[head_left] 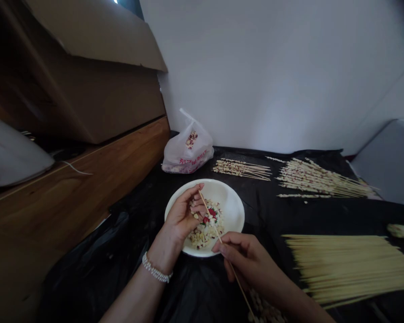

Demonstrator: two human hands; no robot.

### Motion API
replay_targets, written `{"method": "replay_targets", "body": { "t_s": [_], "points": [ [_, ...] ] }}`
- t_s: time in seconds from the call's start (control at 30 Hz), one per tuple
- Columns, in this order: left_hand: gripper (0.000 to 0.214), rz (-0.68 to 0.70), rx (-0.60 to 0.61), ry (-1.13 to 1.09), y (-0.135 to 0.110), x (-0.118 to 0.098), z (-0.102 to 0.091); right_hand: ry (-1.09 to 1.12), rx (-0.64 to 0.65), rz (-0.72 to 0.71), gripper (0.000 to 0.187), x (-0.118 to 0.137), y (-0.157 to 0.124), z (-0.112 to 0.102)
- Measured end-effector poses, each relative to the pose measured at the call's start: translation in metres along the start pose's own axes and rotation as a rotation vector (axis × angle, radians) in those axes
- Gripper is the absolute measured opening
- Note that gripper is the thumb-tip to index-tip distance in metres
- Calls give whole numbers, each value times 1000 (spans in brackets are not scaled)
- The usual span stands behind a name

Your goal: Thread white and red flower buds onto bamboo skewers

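Observation:
A thin wooden skewer (234, 270) slants up from the lower right, pinched partway along by my right hand (247, 255). Its upper end reaches the index fingertip of my left hand (183, 215), which wears a pearly bracelet at the wrist. My left fingers are curled over the bowl, palm partly up, with small pale pieces showing between them and the thumb. Beneath is a white bowl (234, 206) with many small cream and dark-red pieces (202, 235) over a red and green pattern. More such pieces (264, 309) lie below my right forearm, partly hidden.
Filled skewers lie in a small bunch (234, 168) and a larger pile (309, 177). Bare skewers (350, 264) spread at the right. A plastic bag (188, 154) of pieces stands behind the bowl. Black sheeting (265, 211) covers the surface; a cardboard box (114, 89) is left, a wall (272, 76) behind.

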State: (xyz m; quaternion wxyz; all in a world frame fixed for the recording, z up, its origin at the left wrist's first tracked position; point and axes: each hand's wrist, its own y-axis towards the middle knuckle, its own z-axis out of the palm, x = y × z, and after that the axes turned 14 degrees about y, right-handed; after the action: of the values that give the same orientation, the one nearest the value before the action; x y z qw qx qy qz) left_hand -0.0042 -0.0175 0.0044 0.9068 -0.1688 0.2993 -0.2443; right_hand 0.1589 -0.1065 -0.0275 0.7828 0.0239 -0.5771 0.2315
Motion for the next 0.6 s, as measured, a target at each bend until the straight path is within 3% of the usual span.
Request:
{"method": "replay_targets", "body": {
  "t_s": [0.37, 0.6],
  "points": [
    [2, -105, 227, 370, 2, 9, -9, -11, -99, -149, 41, 6, 3, -7],
    [12, -102, 296, 448, 3, 14, -16, 32, -163, -157, 42, 4, 4, -9]
  ]
}}
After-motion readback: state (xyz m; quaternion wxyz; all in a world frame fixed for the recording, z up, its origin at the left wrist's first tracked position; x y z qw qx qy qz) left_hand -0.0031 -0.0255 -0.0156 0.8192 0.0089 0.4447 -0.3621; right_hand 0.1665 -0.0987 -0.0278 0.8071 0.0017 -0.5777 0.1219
